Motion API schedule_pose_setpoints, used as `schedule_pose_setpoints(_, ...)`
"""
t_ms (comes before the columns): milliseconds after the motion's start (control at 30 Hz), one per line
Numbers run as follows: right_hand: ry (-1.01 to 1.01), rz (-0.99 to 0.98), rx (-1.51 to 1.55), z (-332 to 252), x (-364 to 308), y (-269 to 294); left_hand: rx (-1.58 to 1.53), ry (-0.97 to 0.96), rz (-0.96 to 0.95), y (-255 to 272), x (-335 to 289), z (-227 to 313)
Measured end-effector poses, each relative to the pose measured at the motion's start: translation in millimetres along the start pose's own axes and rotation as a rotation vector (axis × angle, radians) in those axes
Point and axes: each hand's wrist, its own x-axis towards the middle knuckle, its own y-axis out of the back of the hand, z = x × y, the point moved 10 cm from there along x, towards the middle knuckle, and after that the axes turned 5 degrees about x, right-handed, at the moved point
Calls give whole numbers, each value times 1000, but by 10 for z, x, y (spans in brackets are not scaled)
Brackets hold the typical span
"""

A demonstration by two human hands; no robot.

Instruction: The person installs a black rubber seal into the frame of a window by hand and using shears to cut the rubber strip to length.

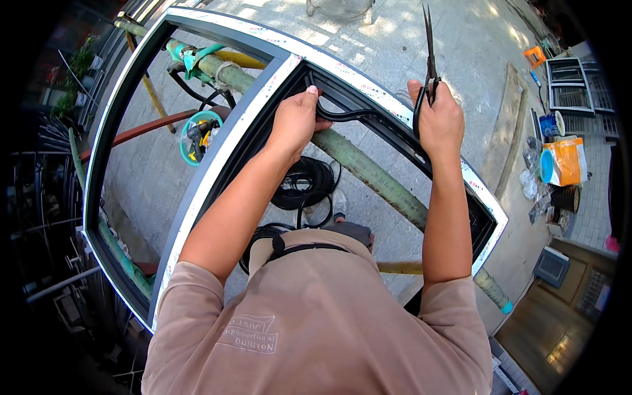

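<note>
A large window frame [227, 25] with white film on its face and black inner channels lies in front of me. At the far inner corner of its right-hand opening, my left hand [293, 125] is closed on a black rubber sealing strip [349, 116], thumb pressed near the corner. The strip bows out from these fingers and runs right along the far inner channel. Over the frame's far right side, my right hand [442, 125] grips black scissors [430, 56] by the handles. Their blades point away from me and look nearly closed.
Green pipes [372, 168] support the frame from below. A coil of black strip [306, 181] lies on the paving near my feet. Beyond the left opening sits a turquoise basin [187, 155] with tools. An orange-and-white bag [571, 161] and smaller frames [571, 85] stand at right.
</note>
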Motion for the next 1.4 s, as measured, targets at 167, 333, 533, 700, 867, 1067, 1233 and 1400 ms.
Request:
schedule_pose_setpoints(167, 2, 0, -1, 19, 10, -13, 27, 20, -29, 62, 158, -81)
schedule_pose_setpoints(333, 10, -4, -19, 19, 16, -19, 43, 37, 10, 53, 213, -85)
schedule_pose_setpoints(533, 11, -13, 0, 6, 13, -17, -74, -38, 152, 48, 256, -63)
schedule_pose_setpoints(700, 9, -11, -10, -17, -7, -3, -14, -25, 120, 12, 306, -109)
schedule_pose_setpoints(867, 14, -13, -40, 48, 25, -40, -11, -11, 119, -1, 236, -78)
schedule_pose_setpoints(1067, 13, -23, -33, 24, 25, -49, -25, -8, 118, -1, 247, -101)
schedule_pose_setpoints(1233, 8, -8, -41, 28, 16, -12, -74, -74, 140, -39, 363, -67)
schedule_pose_setpoints(1400, 15, -16, -36, 37, 15, -47, -2, -135, 242, 0, 379, -66)
